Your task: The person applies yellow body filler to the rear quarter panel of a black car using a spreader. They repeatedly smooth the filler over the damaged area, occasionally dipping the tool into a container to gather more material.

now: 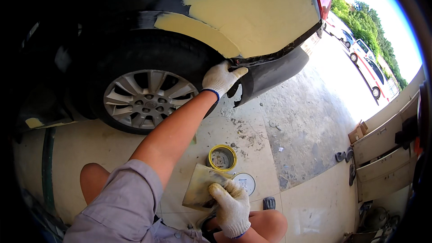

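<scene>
My left hand (222, 79), in a white knit glove, is at the rear wheel arch, beside the tyre and the loose dark bumper corner (274, 74). Its thumb sticks out apart, while the other fingertips are partly hidden behind the arch edge. Above it, dried-looking yellow body filler (254, 11) covers much of the dark car's rear panel and arch. Low in front of me, my right hand (233, 209), in a stained glove, grips a flat square board (198, 189) smeared with filler. Near the board stand an open yellow-rimmed tin (220, 158) and a round white lid (245, 183).
The alloy wheel (148, 99) is left of my forearm. Debris and grey flakes (245, 130) litter the tiled floor. Metal drawers (382, 153), slippers (344, 156) and a cardboard box (358, 132) are at the right. Parked vehicles (371, 69) stand outside.
</scene>
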The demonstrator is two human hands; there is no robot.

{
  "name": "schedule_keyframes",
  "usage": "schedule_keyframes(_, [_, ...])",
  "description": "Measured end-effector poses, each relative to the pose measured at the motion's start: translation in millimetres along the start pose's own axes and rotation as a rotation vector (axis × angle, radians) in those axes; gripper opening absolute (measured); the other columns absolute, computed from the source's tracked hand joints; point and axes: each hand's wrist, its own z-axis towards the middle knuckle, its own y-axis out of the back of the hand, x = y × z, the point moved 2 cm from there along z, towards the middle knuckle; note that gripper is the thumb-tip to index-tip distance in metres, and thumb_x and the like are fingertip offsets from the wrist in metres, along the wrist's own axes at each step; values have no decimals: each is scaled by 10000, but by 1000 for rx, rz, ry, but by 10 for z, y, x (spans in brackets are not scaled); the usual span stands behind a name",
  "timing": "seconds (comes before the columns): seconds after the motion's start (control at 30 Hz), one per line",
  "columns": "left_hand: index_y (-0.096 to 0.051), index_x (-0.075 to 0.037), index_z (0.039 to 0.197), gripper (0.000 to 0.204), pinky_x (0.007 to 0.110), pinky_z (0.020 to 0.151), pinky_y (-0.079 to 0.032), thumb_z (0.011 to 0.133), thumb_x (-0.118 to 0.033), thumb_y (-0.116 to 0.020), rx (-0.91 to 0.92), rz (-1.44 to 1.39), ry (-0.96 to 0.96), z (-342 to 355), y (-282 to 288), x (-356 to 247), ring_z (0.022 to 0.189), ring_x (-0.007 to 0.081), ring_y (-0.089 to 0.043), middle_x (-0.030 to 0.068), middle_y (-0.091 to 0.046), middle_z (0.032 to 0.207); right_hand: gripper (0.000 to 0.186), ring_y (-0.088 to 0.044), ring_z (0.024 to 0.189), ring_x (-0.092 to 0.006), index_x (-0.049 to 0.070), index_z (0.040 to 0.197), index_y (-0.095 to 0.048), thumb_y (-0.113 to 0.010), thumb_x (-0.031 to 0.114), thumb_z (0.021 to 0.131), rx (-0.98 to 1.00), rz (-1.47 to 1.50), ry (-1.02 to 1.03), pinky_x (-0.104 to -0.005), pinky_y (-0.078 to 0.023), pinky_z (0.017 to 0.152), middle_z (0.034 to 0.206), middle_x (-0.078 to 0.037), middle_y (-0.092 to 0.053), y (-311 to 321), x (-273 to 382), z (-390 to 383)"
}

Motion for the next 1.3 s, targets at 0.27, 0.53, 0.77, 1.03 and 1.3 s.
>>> schedule_keyframes(0.27, [-730, -49, 1199, 567, 403, 935, -517, 873, -509, -774, 36, -72, 73, 62, 3, -95, 1065, 350, -704, 195, -755, 1119, 234, -622, 892, -81, -29, 1161, -721, -705, 99, 966, 0, -4, 5, -246, -511, 800, 1037, 3, -675, 24, -16, -20])
schedule_keyframes(0.53, [-725, -38, 1191, 550, 414, 947, -518, 866, -479, -780, 67, -115, 58, 67, 50, -93, 1093, 364, -696, 208, -745, 1156, 239, -624, 863, -76, -12, 1178, -716, -705, 105, 970, -28, 22, 77, -251, -519, 783, 1002, 5, -695, 58, -16, -12])
schedule_keyframes(0.77, [-713, -18, 1208, 560, 404, 951, -516, 846, -434, -815, 47, -107, 18, -38, 122, -274, 1099, 361, -697, 194, -752, 1167, 252, -658, 879, -101, -24, 1189, -704, -687, 97, 968, 15, -19, 47, -264, -533, 805, 1005, -42, -733, 40, 60, -30])
schedule_keyframes(1.03, [-694, 34, 1221, 690, 409, 983, -511, 821, -520, -797, 54, -107, -4, 74, 54, -96, 1142, 376, -688, 246, -728, 1201, 245, -660, 921, -99, -25, 1185, -696, -700, 78, 963, 37, 49, 16, -266, -529, 851, 1053, -47, -737, -6, 107, -36])
schedule_keyframes(1.3, [-688, 43, 1224, 700, 400, 981, -509, 821, -517, -807, 58, -177, -9, 181, -83, 78, 1135, 355, -692, 232, -734, 1195, 249, -653, 913, -89, -19, 1190, -698, -699, 80, 962, 33, -13, -1, -260, -526, 852, 1040, -31, -735, 10, 72, -17])
